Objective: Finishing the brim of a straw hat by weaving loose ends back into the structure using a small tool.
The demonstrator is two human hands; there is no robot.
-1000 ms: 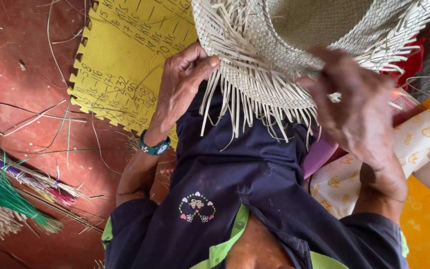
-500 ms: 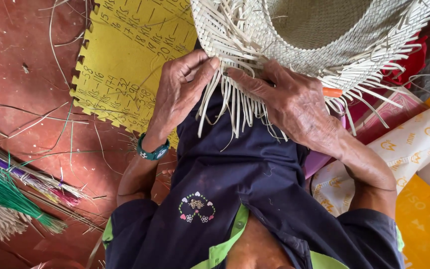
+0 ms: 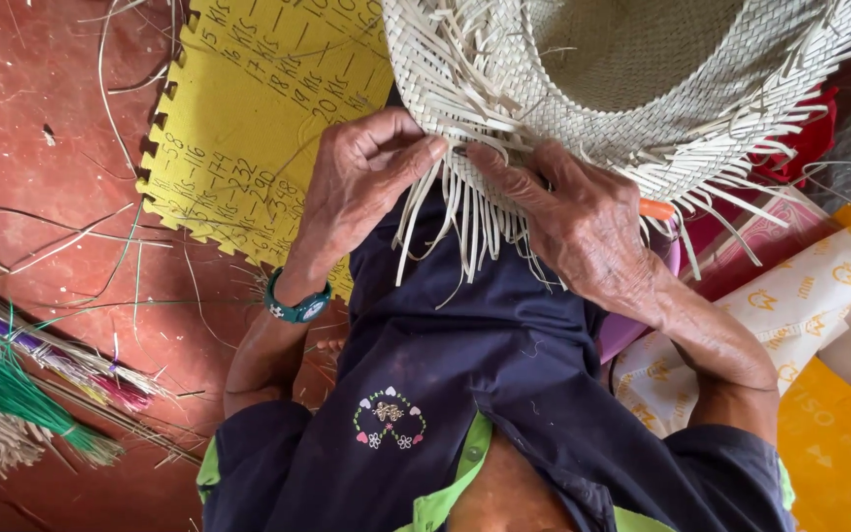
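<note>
A pale woven straw hat (image 3: pixel 642 79) lies at the top of the head view, its brim edge unfinished with loose straw strands (image 3: pixel 465 227) hanging down over my dark blue clothing. My left hand (image 3: pixel 361 187), with a green wristwatch (image 3: pixel 297 303) on the wrist, pinches the strands at the brim edge. My right hand (image 3: pixel 583 222) lies on the brim just beside it, its fingers pressed onto the same strands. The fingertips of both hands nearly meet.
A yellow foam mat (image 3: pixel 248 128) with handwriting lies on the red floor (image 3: pixel 41 148) at upper left. Bundles of green, purple and natural straw (image 3: pixel 12 384) lie at lower left. Yellow, white and red bags (image 3: pixel 819 325) are piled at right.
My right hand came in from the right, away from the hat, and settled on the brim edge next to my left hand. The left hand stayed on the strands.
</note>
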